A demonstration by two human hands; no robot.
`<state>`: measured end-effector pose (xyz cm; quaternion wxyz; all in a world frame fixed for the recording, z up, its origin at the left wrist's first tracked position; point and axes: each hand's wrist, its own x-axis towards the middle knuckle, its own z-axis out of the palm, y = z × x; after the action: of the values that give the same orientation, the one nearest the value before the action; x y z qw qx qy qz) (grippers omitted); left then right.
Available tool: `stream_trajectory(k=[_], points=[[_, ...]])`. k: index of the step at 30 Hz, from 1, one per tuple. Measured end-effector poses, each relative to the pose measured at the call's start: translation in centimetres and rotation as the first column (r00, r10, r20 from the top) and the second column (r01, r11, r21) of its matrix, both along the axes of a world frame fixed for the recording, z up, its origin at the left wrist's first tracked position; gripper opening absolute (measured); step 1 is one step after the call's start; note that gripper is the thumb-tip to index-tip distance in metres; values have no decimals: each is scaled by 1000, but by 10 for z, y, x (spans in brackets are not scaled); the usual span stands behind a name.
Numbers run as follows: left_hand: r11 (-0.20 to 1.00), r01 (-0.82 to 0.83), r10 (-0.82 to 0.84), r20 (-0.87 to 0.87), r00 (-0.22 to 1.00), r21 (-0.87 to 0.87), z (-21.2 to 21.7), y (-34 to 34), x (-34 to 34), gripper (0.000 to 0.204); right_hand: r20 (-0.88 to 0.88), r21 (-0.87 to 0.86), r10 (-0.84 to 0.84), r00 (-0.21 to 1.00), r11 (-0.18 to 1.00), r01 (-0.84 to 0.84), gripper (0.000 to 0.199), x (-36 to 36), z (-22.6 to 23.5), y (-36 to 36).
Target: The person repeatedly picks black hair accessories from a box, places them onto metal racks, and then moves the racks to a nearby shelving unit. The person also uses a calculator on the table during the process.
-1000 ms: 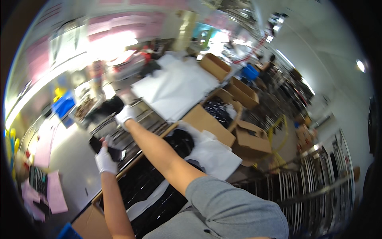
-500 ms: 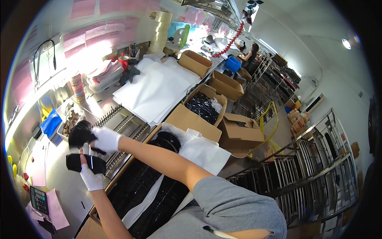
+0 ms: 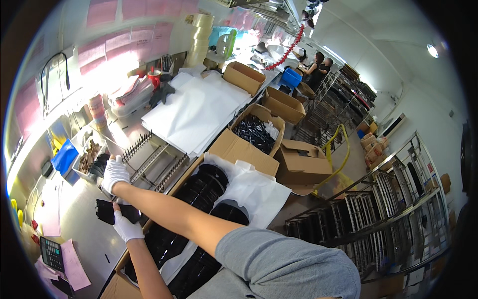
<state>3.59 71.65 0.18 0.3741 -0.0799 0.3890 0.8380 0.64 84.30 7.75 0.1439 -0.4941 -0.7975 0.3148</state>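
Observation:
White gloves cover both hands. My left hand [image 3: 128, 228] grips a short, curved black piece [image 3: 105, 212] above the steel bench, its thumb over the edge. Beyond it, my right hand [image 3: 117, 173] is at the rim of a white tray [image 3: 83, 174], with its fingers curled and partly hidden. A dark, ribbed bundle [image 3: 99, 163] lies against those fingers, over the tray; its kind is unclear. Crumpled brown pieces [image 3: 89, 152] fill the tray's far part. Below my right forearm, an open carton holds rows of glossy black curved pieces [image 3: 201, 188] with white paper [image 3: 254, 185] between and beside them.
A spiked metal rack [image 3: 149, 162] lies on the bench beyond my right hand, beside white sheets [image 3: 191, 107]. Open cartons [image 3: 285, 107] line the bench's right side. A calculator [image 3: 51, 253] lies at the near left. Wheeled racks [image 3: 368, 209] stand on the right; people [image 3: 316, 72] are farther back.
My right hand has moved away from the black piece to the tray, the dark bundle beside it. My left hand has come slightly nearer and right, still holding the piece.

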Motion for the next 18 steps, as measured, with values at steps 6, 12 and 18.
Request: stream_trajectory(k=[6,12,18], points=[[1000,13,-14,72,997,8,0,-7,-4,40,-264,-88,-266,927,964,251,46,-10,-43,4],[981,68,-110,233,966,182,1,-9,-17,46,-196,-410,-130,972,911,39,26,-5,-38,33],[994,32,-55,211,976,109,-10,-6,-18,31,-727,-511,-551,410,34,-859,16,34,-25,8]])
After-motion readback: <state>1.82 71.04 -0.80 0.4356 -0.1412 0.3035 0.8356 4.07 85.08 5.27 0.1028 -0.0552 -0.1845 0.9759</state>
